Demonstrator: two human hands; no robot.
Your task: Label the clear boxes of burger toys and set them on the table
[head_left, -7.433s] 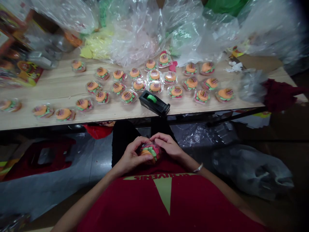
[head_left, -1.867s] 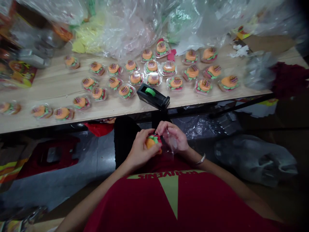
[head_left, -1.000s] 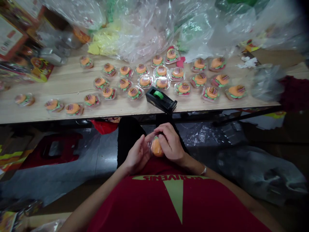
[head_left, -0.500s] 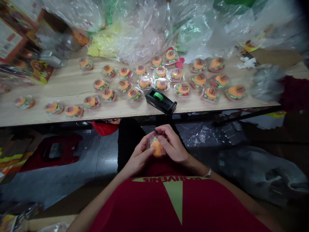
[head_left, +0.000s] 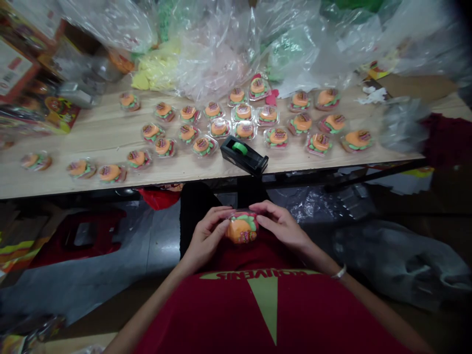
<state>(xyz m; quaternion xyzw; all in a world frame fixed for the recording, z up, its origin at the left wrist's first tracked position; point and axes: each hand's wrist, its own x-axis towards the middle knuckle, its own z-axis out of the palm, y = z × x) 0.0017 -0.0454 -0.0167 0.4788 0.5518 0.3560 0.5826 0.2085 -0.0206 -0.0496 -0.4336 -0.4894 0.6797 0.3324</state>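
Over my lap, in front of the table edge, a toy hamburger in a clear plastic box [head_left: 241,230] is held between both hands. Its orange bun, green leaf layer and printed label face up toward me. My left hand [head_left: 208,233] grips the box's left side with thumb and fingers. On the other side, my right hand [head_left: 282,223] pinches the upper right edge. Beyond them on the table, a black tape dispenser [head_left: 245,156] with a green roll stands near the front edge.
Several boxed toy hamburgers [head_left: 276,137] stand in loose rows on the wooden table [head_left: 99,132]. Clear plastic bags [head_left: 217,49] with coloured pieces are heaped along the back. Printed cartons [head_left: 18,69] sit at the left. A red stool [head_left: 81,236] is on the floor.
My right hand has drawn back to the right from over the toy hamburger, uncovering more of it. The box has turned so its label shows at the lower right.
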